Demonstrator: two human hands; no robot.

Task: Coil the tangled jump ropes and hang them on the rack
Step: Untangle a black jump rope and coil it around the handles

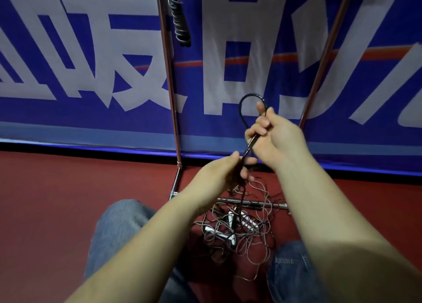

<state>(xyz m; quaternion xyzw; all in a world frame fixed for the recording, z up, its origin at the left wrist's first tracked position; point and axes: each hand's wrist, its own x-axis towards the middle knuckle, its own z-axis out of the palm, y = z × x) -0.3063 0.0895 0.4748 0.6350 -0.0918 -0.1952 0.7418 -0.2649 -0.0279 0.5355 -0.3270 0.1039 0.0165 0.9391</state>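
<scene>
A dark jump rope (242,111) arches in a loop above my right hand (274,134), whose fingers pinch both strands of it. Just below, my left hand (223,172) grips the same rope where it drops toward the floor. Under my hands a tangled pile of thin ropes (239,229) with white handles lies on the red floor between my knees. A metal rack (170,90) stands in front of me, and a coiled dark rope (180,22) hangs from its top, out of frame.
A blue banner with large white characters (91,63) covers the wall behind the rack. The rack's right post (324,56) slants upward, and its base bar (249,202) lies across the floor under the tangle. My knees in jeans (118,229) flank the pile.
</scene>
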